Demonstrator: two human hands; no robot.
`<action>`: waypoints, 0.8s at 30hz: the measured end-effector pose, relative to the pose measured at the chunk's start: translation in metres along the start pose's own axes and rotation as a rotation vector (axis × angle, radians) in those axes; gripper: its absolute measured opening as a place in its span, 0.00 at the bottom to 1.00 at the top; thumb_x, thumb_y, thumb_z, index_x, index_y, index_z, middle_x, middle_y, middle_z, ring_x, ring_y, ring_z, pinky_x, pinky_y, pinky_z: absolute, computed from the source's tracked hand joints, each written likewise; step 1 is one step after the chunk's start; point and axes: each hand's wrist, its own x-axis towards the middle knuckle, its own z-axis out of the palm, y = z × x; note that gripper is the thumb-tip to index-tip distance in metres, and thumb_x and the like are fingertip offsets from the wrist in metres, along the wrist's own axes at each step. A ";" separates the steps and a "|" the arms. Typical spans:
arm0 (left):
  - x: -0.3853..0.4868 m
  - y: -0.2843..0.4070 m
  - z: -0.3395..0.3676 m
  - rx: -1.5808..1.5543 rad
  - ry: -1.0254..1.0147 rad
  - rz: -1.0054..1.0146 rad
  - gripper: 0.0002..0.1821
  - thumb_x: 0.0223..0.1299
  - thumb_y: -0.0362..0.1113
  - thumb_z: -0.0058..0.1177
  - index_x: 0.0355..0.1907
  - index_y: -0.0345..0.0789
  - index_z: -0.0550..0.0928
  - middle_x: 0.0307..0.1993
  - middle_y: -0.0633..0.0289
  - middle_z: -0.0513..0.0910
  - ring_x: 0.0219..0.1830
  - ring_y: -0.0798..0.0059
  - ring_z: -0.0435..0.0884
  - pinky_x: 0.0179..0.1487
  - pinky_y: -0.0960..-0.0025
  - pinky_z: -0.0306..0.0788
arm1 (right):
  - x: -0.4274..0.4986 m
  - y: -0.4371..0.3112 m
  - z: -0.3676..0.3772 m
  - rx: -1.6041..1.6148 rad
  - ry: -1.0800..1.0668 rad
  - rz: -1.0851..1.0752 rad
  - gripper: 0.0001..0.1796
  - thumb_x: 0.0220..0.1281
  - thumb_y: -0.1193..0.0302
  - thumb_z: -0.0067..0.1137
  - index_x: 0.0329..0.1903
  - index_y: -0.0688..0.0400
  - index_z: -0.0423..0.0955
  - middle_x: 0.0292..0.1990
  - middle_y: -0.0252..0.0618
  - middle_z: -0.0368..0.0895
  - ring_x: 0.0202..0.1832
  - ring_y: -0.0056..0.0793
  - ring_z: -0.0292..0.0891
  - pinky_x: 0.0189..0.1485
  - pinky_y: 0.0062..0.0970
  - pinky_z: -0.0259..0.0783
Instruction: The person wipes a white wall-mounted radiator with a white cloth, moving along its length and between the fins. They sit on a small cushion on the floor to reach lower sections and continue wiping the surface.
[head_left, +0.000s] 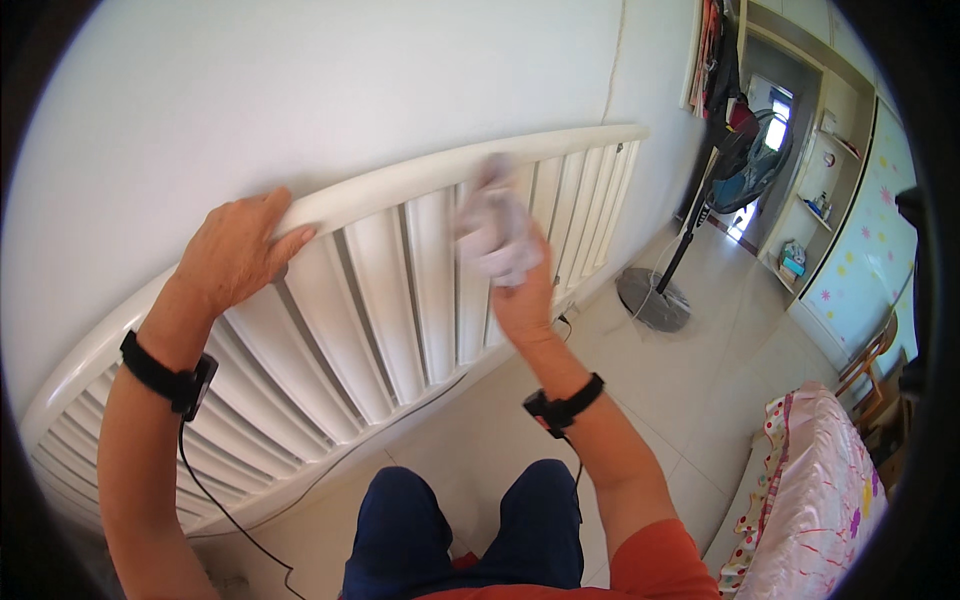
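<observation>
A long white radiator (382, 196) with upright columns and a rounded top rail runs along the wall before me. My left hand (238, 247) rests over that rail, fingers behind it and thumb in front. In my right hand (519, 289) is a bunched pale cloth (495, 236), blurred by motion, in front of the columns just under the rail. Whether the cloth touches the radiator I cannot tell. The cloth hides most of the fingers of that hand.
A black pedestal fan (679, 251) with a round base stands on the tiled floor (637, 405) at right. A bed with a pink floral cover (810, 487) lies at lower right. Beyond are shelves (814, 202) and a doorway. A dark cable (330, 469) runs along the radiator's foot.
</observation>
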 end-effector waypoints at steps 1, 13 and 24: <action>0.000 0.001 0.001 0.006 -0.003 -0.006 0.21 0.71 0.50 0.53 0.38 0.30 0.73 0.29 0.41 0.79 0.32 0.37 0.76 0.38 0.49 0.71 | 0.004 -0.010 0.010 -0.100 -0.063 -0.099 0.32 0.49 0.84 0.62 0.62 0.58 0.75 0.61 0.47 0.72 0.62 0.49 0.69 0.65 0.39 0.67; -0.003 0.009 0.013 0.184 0.095 -0.019 0.25 0.64 0.53 0.61 0.37 0.31 0.71 0.29 0.48 0.80 0.32 0.44 0.79 0.36 0.53 0.74 | 0.065 0.082 0.032 -0.399 0.136 -0.385 0.26 0.54 0.78 0.64 0.58 0.51 0.78 0.57 0.45 0.74 0.57 0.49 0.73 0.59 0.39 0.71; -0.004 0.007 0.018 0.233 0.141 -0.001 0.24 0.65 0.53 0.61 0.37 0.32 0.71 0.27 0.49 0.79 0.30 0.48 0.80 0.35 0.54 0.74 | 0.071 0.160 0.043 -0.104 0.330 0.044 0.31 0.56 0.82 0.64 0.65 0.61 0.70 0.60 0.49 0.72 0.63 0.54 0.67 0.65 0.44 0.65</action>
